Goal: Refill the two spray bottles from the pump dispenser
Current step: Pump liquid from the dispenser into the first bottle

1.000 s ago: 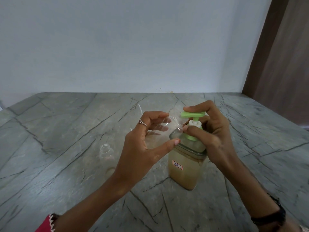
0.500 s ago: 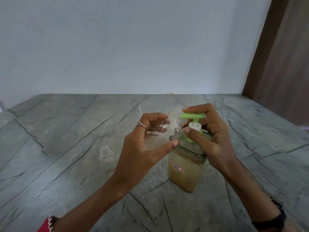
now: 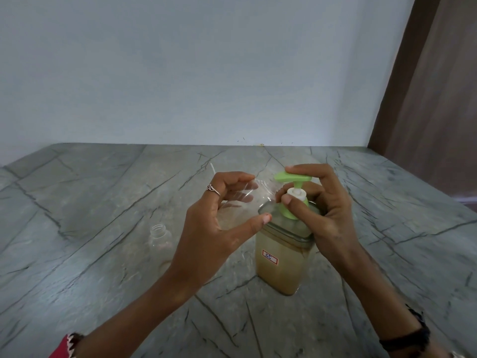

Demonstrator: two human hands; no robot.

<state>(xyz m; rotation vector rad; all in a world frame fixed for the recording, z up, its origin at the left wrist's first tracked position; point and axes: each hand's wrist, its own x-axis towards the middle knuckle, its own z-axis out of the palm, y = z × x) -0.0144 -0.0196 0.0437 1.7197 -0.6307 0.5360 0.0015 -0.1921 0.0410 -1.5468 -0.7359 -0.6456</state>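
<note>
A square pump dispenser (image 3: 280,267) with tan liquid and a green pump head (image 3: 291,177) stands on the marble table. My right hand (image 3: 325,210) grips the pump, index finger on top of the green head and thumb against the white collar. My left hand (image 3: 214,228) holds a clear, uncapped spray bottle (image 3: 247,197) tilted on its side, its neck up against the pump's nozzle. A second clear bottle (image 3: 160,236), open-necked, stands on the table to the left, partly hidden by my left wrist.
The grey veined marble table (image 3: 90,202) runs back to a white wall. A thin white dip tube (image 3: 213,168) shows just behind my left hand. A brown door or panel (image 3: 433,99) stands at the right.
The view has shifted slightly. Both hands keep their hold; the right hand and pump head sit a little lower in the picture than a second ago.
</note>
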